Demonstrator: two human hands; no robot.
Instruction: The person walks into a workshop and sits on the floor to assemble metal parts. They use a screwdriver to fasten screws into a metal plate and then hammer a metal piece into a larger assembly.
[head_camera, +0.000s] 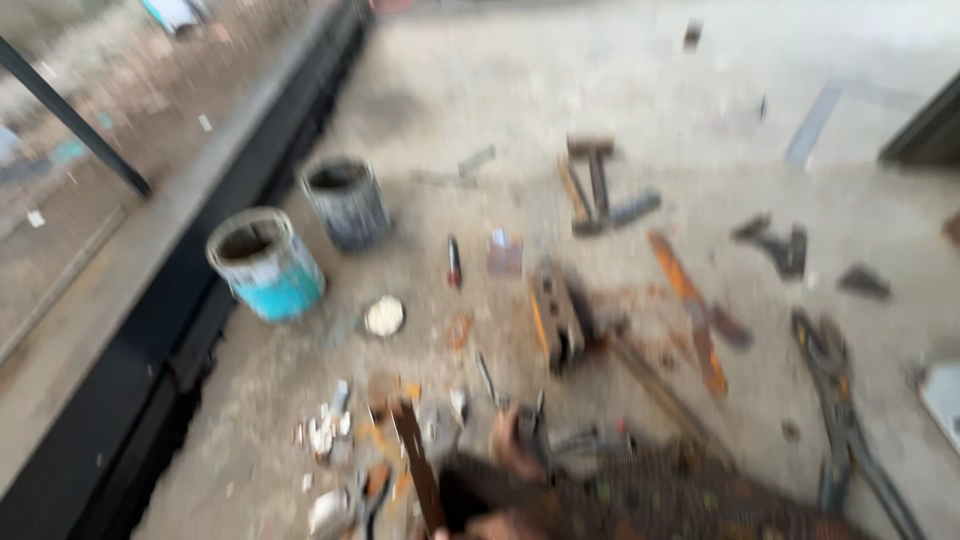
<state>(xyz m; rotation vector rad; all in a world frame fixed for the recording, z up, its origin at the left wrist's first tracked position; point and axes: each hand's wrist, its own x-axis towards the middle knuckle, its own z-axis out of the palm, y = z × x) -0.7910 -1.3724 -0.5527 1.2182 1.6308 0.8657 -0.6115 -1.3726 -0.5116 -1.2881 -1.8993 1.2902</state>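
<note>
hand (515, 450) near bottom centre, grip too blurred to tell | beside dark tool (535, 425) | blue paint can (266, 265) far left

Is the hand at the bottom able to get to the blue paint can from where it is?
Probably, though not without stretching. The hand sits low among scattered tools, and the blue can stands farther up-left by the dark rail. Only small scraps lie between. The picture is blurred, so I cannot tell which hand it is.
</note>
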